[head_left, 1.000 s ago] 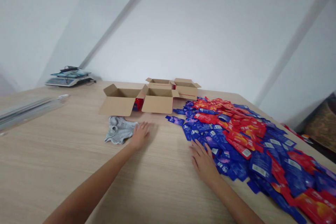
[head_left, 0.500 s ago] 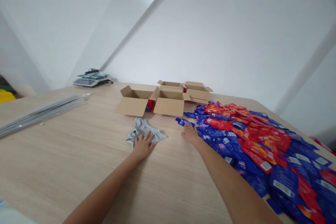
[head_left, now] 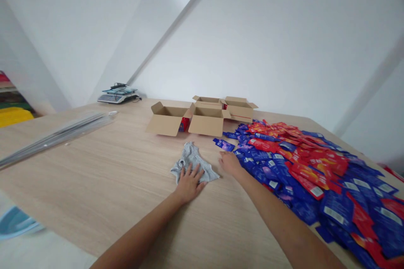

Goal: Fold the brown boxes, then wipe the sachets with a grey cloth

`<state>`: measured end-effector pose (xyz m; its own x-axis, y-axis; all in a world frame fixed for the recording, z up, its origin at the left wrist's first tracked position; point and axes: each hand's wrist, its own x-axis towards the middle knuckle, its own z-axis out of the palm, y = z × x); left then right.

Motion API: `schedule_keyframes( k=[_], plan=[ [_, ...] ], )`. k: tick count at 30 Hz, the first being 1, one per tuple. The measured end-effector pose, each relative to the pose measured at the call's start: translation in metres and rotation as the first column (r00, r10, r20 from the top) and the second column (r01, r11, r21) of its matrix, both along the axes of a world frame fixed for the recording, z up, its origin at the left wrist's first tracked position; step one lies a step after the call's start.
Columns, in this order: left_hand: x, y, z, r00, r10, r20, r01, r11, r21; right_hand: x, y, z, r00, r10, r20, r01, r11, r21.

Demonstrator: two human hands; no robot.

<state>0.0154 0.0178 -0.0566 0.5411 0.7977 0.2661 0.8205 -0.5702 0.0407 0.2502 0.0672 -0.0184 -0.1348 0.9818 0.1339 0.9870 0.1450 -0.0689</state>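
Observation:
My left hand (head_left: 189,183) lies flat on a crumpled grey cloth (head_left: 192,159), its fingers spread over the near part of it. The cloth rests on the wooden table (head_left: 126,176). To the right, my right hand (head_left: 229,163) is low at the tabletop with its fingers curled in, and I see nothing in them. Just beyond its knuckles lies a single blue pouch (head_left: 224,144), apart from the hand. A wide pile of blue and red pouches (head_left: 290,155) spreads to the right of my right hand.
Several open cardboard boxes (head_left: 206,126) stand towards the back wall. At the far left sits a scale (head_left: 116,96) with things stacked on it. Long thin rods in clear plastic (head_left: 59,136) lie along the left side. A blue basin (head_left: 15,222) shows below the table edge.
My left hand has slid the cloth right and a little nearer to me. My right hand has drawn back slightly from the single blue pouch, which now shows more fully. The view has shifted left.

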Motion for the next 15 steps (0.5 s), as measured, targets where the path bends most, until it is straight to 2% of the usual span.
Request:
schedule_keyframes(
  k=[4,8,11,15],
  plan=[
    [0.002,-0.001,-0.001,1.000,-0.024,-0.012,0.024,1.000,0.016,0.016,0.035,0.016,0.995,-0.101,0.004,0.101,0.995,0.010],
    [-0.001,0.000,-0.001,0.998,-0.055,-0.025,0.056,0.998,0.033,0.023,0.060,0.012,0.986,-0.167,0.007,0.167,0.986,-0.029],
    [-0.002,0.000,0.000,0.996,-0.080,-0.027,0.081,0.996,0.035,0.022,0.067,0.004,0.983,-0.182,0.015,0.183,0.981,-0.057],
    [-0.002,-0.001,0.004,0.995,-0.100,0.006,0.100,0.995,-0.002,0.010,0.062,-0.002,0.988,-0.151,0.030,0.153,0.985,-0.075]
  ],
)
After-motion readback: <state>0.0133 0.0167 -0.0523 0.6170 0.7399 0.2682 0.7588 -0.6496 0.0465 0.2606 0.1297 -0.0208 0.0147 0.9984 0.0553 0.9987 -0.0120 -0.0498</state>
